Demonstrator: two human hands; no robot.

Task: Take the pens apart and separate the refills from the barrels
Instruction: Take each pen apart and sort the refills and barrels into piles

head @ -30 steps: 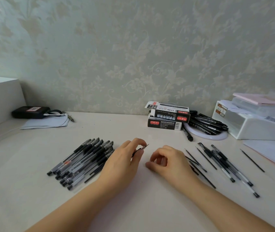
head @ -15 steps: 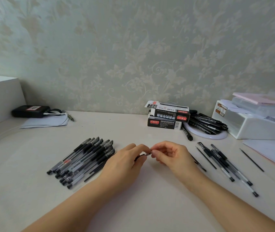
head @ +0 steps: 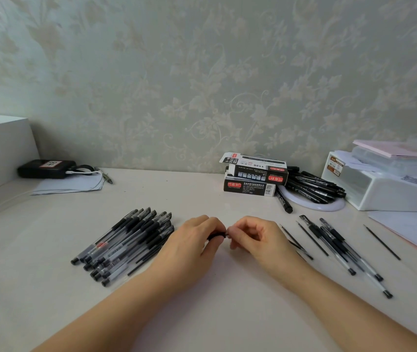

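Note:
My left hand (head: 191, 246) grips a black pen (head: 216, 235) by its grip section, most of it hidden under the palm. My right hand (head: 255, 237) pinches the pen's tip end with thumb and forefinger; the two hands meet at the table's middle. A pile of several whole black pens (head: 123, 243) lies to the left of my left hand. Right of my right hand lie several emptied barrels (head: 339, 246) and thin black refills (head: 313, 238), with one refill (head: 382, 242) apart further right.
Two stacked black pen boxes (head: 253, 175) stand at the back. Beside them a white round dish (head: 316, 204) holds several black markers. A white plastic box (head: 390, 189) and papers (head: 413, 224) fill the right side. A black case (head: 46, 168) sits on paper at back left.
My right hand has come left from the table and taken hold of the pen's tip, which my left hand was holding up alone a second ago.

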